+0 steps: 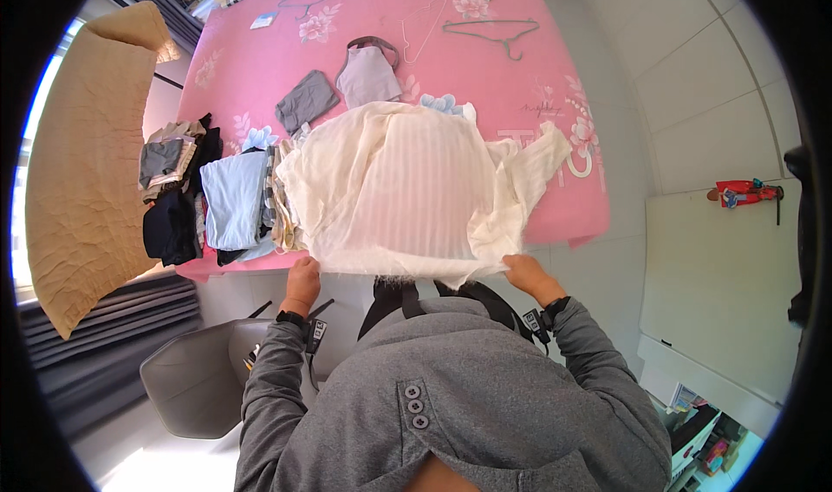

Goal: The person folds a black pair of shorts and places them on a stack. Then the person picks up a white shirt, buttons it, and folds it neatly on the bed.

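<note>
A thin, cream-coloured garment (416, 180) is spread over the near edge of the bed, its sheer cloth showing pink beneath. My left hand (304, 283) grips the near left corner, and my right hand (525, 274) pinches the near right end. Between them the frayed-looking edge is drawn fairly straight in front of my body. A sleeve-like part lies bunched toward the right. Left of the garment are stacks of folded clothes, with a light blue folded garment (233, 196) on one. Beyond it lie a folded grey cloth (307, 101) and a pale lavender garment with dark straps (369, 76).
The bed has a pink floral sheet (247, 50). Hangers, including a green hanger (491, 31) and a white hanger (421, 31), lie farther back. A tan quilt (84, 161) hangs at left. A grey chair (195, 378) stands behind left; a pale cabinet top (715, 264) is at right.
</note>
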`<action>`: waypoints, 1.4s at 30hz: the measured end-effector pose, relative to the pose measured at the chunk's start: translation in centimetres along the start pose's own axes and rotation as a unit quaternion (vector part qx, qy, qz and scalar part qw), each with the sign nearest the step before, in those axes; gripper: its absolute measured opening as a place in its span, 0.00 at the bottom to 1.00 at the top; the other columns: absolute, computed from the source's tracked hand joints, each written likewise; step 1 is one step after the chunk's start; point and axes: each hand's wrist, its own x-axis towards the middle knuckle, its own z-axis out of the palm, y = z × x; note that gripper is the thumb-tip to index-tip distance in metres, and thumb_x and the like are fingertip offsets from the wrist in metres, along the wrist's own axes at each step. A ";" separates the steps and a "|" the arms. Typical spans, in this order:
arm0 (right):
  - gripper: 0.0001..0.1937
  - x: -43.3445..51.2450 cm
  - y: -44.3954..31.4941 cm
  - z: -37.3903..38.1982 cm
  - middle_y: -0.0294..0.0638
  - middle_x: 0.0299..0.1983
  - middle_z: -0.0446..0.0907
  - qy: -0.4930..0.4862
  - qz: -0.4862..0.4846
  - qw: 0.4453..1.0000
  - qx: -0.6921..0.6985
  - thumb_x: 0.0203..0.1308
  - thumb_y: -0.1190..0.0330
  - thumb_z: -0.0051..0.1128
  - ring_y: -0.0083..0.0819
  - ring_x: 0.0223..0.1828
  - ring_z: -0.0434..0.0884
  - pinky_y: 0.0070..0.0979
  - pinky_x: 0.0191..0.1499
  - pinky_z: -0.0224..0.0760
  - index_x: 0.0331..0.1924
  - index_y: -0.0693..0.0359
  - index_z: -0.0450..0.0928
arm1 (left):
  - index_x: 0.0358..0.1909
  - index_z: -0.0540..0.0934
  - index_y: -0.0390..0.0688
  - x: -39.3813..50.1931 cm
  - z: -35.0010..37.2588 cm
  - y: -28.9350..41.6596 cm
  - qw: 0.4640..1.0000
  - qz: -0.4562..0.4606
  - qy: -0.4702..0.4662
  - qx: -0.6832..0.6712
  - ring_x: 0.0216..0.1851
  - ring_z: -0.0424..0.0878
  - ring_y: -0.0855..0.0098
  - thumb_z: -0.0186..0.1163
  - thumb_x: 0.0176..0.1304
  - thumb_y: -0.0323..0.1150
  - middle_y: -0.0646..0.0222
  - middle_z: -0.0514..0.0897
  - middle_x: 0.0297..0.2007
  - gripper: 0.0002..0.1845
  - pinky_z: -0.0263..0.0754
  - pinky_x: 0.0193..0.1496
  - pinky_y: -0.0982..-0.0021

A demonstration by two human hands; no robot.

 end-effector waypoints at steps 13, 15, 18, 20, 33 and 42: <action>0.13 -9.3 -3.1 -11.4 0.47 0.25 0.76 -0.200 0.154 0.946 0.201 0.52 0.63 0.55 0.34 0.26 0.72 0.27 0.33 0.66 0.34 0.65 0.76 | 0.46 0.75 0.37 2.6 -15.5 3.1 0.863 -0.147 -0.340 -0.344 0.28 0.78 0.79 0.47 0.53 0.18 0.67 0.80 0.34 0.17 0.68 0.25 0.79; 0.11 -10.8 -5.5 -16.9 0.43 0.23 0.75 -0.173 0.124 0.959 0.185 0.50 0.67 0.55 0.29 0.24 0.71 0.25 0.32 0.66 0.35 0.65 0.76 | 0.46 0.74 0.36 3.9 -22.5 4.6 0.840 -0.111 -0.344 -0.404 0.22 0.77 0.80 0.50 0.54 0.19 0.66 0.80 0.32 0.16 0.66 0.20 0.82; 0.08 -12.5 -9.0 -24.6 0.40 0.24 0.77 -0.094 0.087 0.961 0.246 0.47 0.74 0.55 0.26 0.25 0.73 0.23 0.32 0.67 0.34 0.66 0.76 | 0.42 0.75 0.33 5.6 -30.0 6.1 0.837 -0.029 -0.254 -0.483 0.21 0.77 0.78 0.46 0.50 0.19 0.65 0.79 0.30 0.17 0.67 0.22 0.80; 0.10 -11.8 -9.9 -28.5 0.40 0.26 0.79 -0.048 0.070 0.970 0.226 0.46 0.76 0.55 0.27 0.29 0.77 0.21 0.36 0.68 0.36 0.64 0.77 | 0.38 0.75 0.35 7.5 -31.4 6.7 0.856 0.019 -0.069 -0.513 0.26 0.78 0.76 0.47 0.50 0.21 0.66 0.79 0.29 0.12 0.69 0.25 0.77; 0.12 4.1 -11.0 -48.9 0.50 0.28 0.78 0.547 -0.029 0.833 0.078 0.52 0.74 0.46 0.36 0.31 0.79 0.29 0.35 0.71 0.41 0.67 0.74 | 0.42 0.74 0.31 30.7 -40.1 13.6 0.857 0.198 0.382 -0.283 0.31 0.68 0.86 0.54 0.60 0.30 0.74 0.77 0.28 0.13 0.66 0.34 0.83; 0.16 1.3 -5.6 -38.6 0.50 0.43 0.76 0.575 -0.213 0.751 -0.246 0.49 0.76 0.54 0.44 0.45 0.77 0.30 0.47 0.70 0.45 0.67 0.73 | 0.42 0.73 0.35 23.3 -30.2 9.8 0.887 0.317 0.337 0.004 0.46 0.74 0.56 0.48 0.50 0.17 0.55 0.76 0.43 0.15 0.68 0.50 0.67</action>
